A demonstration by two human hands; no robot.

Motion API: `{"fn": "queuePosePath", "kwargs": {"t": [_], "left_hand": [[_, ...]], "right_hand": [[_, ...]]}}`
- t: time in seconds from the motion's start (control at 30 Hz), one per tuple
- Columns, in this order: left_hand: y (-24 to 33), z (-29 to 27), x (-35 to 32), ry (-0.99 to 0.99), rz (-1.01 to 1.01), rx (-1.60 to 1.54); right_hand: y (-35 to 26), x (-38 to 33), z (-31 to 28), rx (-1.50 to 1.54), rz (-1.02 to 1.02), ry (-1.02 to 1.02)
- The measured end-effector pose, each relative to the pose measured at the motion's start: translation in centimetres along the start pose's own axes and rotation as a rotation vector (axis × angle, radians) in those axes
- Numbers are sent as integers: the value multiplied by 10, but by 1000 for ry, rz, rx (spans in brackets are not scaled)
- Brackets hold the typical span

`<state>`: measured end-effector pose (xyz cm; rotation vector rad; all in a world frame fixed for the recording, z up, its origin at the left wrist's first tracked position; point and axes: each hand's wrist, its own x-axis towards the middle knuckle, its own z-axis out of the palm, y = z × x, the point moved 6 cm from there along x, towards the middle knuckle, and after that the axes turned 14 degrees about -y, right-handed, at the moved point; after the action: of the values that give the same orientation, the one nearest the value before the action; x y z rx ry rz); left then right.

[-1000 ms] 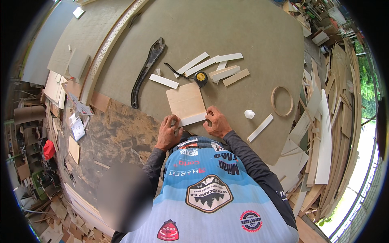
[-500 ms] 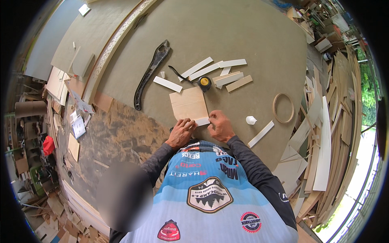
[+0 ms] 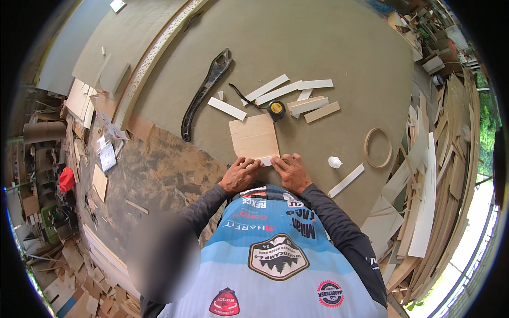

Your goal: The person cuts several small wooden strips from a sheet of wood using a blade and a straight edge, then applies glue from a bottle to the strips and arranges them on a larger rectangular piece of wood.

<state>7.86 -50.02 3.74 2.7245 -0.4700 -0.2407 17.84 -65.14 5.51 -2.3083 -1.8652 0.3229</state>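
A pale, roughly square wooden panel [image 3: 253, 135] lies on the worktable in front of me. Along its near edge runs a short white strip [image 3: 266, 161], mostly covered by my fingers. My left hand [image 3: 241, 174] is bent over the strip's left part, fingers closed on it. At the other end my right hand [image 3: 292, 172] grips the strip, thumb and fingers pressed to the edge. A black and yellow tape measure [image 3: 276, 109] touches or nearly touches the panel's far right corner. Whether the strip is flush with the panel cannot be seen under my fingers.
Beyond the panel lie several white and plywood strips [image 3: 322, 112]. To the right are a small white bottle [image 3: 335, 162], a loose strip [image 3: 346, 180] and a wooden ring [image 3: 378, 148]. A long black tool [image 3: 207, 95] lies left. Stacked offcuts [image 3: 450, 159] line the right side.
My right hand has gone from a curled fist at the strip's right end to fingers laid along it, closer to my left hand. The whole view has shifted slightly.
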Motion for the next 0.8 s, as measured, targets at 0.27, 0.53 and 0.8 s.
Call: {"fn": "queuePosePath", "kwargs": {"t": [0.27,0.53,0.8], "left_hand": [[-7,-2,-13,-73,-36,-92],[-37,-61,-22,321,-138,-323],[-147,-95,16,269,-274,-114]], "right_hand": [[-6,5,4,-27,78,-26],[0,13,-14,30,219,30],[13,-18,-42,11,602,374]]}}
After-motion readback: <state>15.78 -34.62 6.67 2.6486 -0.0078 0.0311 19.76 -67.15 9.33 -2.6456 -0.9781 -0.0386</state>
